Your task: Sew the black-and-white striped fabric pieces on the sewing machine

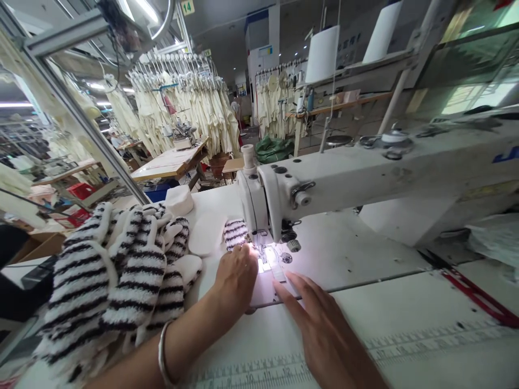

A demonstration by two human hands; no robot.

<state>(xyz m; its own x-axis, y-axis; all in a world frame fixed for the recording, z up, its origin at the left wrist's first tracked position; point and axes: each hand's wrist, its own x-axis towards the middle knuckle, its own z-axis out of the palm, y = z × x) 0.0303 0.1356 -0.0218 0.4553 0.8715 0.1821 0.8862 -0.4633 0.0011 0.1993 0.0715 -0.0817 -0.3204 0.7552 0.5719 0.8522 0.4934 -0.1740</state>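
Pressing so near the lit needle, the left hand (236, 275) risks a pricked fingertip if it slides toward three o'clock. It lies flat, fingers loosely curled, on the striped fleece piece (235, 233) under the presser foot. The right hand (324, 329) rests spread open on the bench (405, 324), gripping nothing.

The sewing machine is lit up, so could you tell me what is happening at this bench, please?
A person sits at a white sewing machine. The left hand presses a small striped fleece piece by the lit needle area, and the right hand lies flat on the table in front of it. A pile of striped fleece pieces sits to the left. Red scissors lie to the right.
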